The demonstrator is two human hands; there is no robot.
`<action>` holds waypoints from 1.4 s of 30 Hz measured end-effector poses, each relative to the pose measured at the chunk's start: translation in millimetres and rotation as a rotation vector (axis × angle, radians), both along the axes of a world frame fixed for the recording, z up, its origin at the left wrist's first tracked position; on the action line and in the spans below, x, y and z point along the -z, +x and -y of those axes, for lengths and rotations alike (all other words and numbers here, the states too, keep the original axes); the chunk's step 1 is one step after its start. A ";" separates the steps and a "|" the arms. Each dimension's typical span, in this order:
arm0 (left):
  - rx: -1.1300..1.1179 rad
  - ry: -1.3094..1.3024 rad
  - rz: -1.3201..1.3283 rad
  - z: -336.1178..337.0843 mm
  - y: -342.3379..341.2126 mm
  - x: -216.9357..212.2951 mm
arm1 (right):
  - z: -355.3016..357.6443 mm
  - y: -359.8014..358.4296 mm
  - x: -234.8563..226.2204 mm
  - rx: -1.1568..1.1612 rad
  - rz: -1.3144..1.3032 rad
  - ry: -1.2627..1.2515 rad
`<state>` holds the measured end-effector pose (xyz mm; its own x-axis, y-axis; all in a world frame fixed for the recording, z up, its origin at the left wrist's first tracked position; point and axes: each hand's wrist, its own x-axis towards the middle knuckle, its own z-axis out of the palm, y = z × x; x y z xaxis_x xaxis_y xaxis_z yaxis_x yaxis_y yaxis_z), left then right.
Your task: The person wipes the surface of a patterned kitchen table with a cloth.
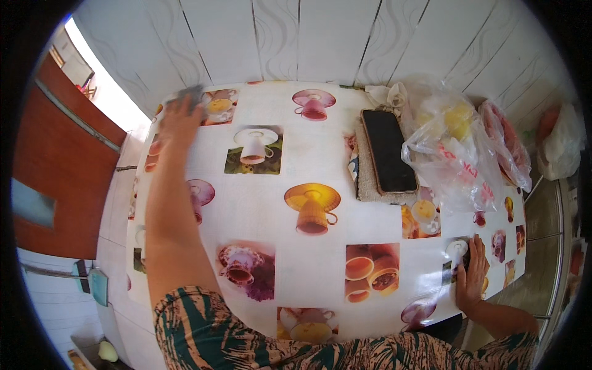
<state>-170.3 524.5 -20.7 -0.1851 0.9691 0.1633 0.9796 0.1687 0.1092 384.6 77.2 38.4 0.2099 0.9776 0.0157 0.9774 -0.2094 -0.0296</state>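
Note:
My left arm stretches to the far left corner of a table (314, 154) with a cover printed with cups and saucers. There my left hand (180, 120), a little smeared by motion, presses on a dark grey cloth (191, 95); its exact shape is blurred. My right hand (472, 274) lies flat near the table's right front edge, its fingers stretched out over a printed cup picture, and I see nothing held in it.
At the back right, a black phone (387, 151) rests on a folded beige towel (365, 176). Beside it sit a clear plastic bag (453, 148) with yellow things inside and a pinkish bag (507, 145). A tiled wall (336, 40) stands behind; a brown door (65, 160) is at left.

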 end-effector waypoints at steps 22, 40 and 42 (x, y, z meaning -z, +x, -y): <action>0.472 0.096 0.040 184.3 223.1 -16.3 | 4.1 5.7 15.0 -0.052 0.024 0.193; 0.069 0.083 0.007 402.9 16.4 -7.2 | 12.2 15.1 31.7 -0.142 -0.102 0.471; -0.119 0.040 0.003 392.5 9.6 -10.5 | 10.0 11.3 26.6 -0.202 -0.063 0.431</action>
